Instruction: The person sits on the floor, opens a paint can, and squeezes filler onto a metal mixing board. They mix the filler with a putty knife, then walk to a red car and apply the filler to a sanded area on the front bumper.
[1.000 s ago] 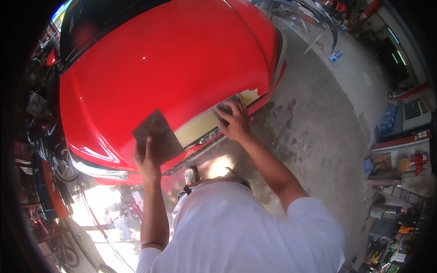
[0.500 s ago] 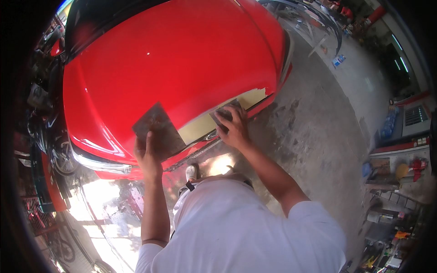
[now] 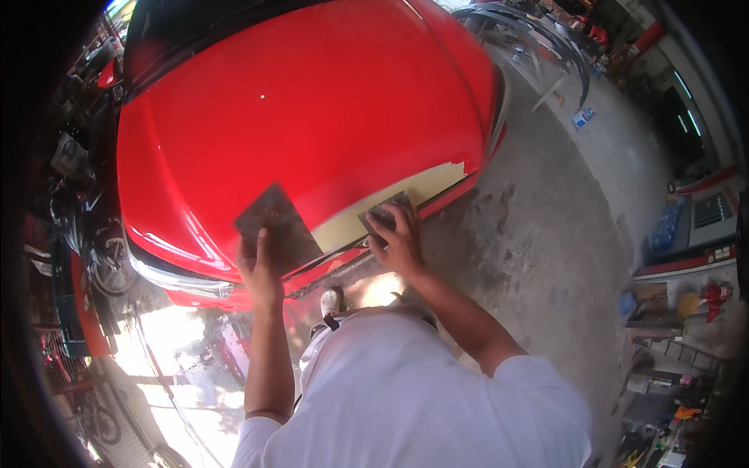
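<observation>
The red car hood (image 3: 312, 109) slopes in front of me, with a band of cream-coloured body filler (image 3: 433, 183) along its front edge. My left hand (image 3: 261, 269) grips a square, dark, smudged flat plate (image 3: 278, 228) by its near edge, thumb on top. The plate is over the hood's front edge, left of the filler. My right hand (image 3: 399, 238) is closed on a small dark flat spreader (image 3: 382, 212), fingers over its upper face. The spreader lies at the filler band and covers part of it; whether its edge touches is hidden.
Grey concrete floor (image 3: 538, 257) extends to the right of the car. A blue-and-white container (image 3: 583, 117) stands on it farther off. Shelves and clutter (image 3: 671, 374) line the right side. A motorcycle wheel (image 3: 113, 265) is at the left. My shoe (image 3: 331, 300) is near the bumper.
My right hand and spreader have moved nearer to me and slightly left along the filler, exposing more cream surface. The left hand with the plate stays almost unchanged relative to the car. The view has shifted slightly.
</observation>
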The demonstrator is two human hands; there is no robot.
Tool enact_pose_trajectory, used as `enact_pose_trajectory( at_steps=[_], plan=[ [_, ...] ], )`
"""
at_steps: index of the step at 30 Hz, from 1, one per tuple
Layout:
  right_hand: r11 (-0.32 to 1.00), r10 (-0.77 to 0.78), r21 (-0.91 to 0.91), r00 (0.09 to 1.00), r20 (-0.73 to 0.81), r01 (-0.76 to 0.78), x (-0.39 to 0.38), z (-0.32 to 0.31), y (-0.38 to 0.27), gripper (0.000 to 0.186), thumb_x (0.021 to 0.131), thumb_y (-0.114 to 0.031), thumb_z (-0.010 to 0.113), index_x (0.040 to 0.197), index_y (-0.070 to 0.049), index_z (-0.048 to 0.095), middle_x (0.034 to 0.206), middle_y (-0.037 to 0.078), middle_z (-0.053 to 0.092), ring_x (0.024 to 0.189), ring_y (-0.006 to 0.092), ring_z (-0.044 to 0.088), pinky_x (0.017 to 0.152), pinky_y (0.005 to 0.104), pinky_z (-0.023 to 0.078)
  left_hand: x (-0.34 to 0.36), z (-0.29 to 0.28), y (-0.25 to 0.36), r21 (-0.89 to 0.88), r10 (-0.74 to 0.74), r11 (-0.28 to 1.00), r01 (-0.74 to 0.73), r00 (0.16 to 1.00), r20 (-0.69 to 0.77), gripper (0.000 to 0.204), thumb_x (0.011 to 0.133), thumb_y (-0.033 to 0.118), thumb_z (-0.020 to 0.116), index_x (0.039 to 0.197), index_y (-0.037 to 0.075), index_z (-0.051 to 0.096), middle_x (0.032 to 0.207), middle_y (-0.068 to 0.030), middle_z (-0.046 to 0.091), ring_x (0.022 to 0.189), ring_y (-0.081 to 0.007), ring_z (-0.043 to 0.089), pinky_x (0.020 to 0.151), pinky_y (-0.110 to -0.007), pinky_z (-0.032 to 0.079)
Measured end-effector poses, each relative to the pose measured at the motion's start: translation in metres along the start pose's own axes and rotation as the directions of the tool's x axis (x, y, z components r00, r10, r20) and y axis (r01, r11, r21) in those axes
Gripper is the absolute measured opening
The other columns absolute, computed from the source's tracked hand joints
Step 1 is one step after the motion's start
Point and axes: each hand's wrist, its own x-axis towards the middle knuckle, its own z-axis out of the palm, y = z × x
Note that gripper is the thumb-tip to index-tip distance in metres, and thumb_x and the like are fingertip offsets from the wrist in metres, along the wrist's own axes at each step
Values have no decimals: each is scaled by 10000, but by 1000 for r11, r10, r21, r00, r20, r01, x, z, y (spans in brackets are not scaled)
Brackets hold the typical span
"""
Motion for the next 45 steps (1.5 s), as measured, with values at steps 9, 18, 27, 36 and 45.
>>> enact_pose_trajectory(
  at_steps=[9,18,27,36,45],
  plan=[
    [999,-19,-27,997,69,21,-53,29,-7,445,781,-235,793,1215,-149,744,1369,134,520,1342,374,454,1139,653,306,1,-2,11,26,55,998,-55,998,17,273,1071,171,605,1262,-23,629,1185,-86,711,1050,-142,670,934,-303,535],
    [998,-37,-47,999,-29,36,1,42,-48,513,784,-255,778,1287,-196,695,1403,131,499,1337,371,460,1117,668,303,6,-9,17,45,58,997,-60,998,27,286,1079,190,594,1269,-22,623,1180,-77,710,1023,-135,665,913,-299,531],
    [995,-60,-79,993,98,68,-62,46,-44,490,802,-279,760,1286,-240,698,1388,97,518,1381,350,447,1126,715,274,15,-31,20,19,67,998,-68,997,40,290,1073,187,606,1273,-21,630,1185,-73,709,1051,-135,655,942,-295,514],
    [993,-79,-88,997,-14,77,-28,94,-93,422,796,-281,762,1213,-229,735,1386,85,538,1361,347,470,1116,687,296,29,-49,22,36,3,999,-6,996,92,296,1067,205,622,1275,-4,632,1171,-77,709,1049,-137,657,958,-304,512],
    [832,181,536,983,-17,-144,-6,-47,-176,487,848,-252,765,1307,-106,694,1431,204,503,1394,406,447,1161,599,335,26,-43,-18,-240,-222,928,286,939,262,311,1081,217,590,1304,-1,584,1156,-61,669,1015,-135,616,903,-299,500]
  ],
)
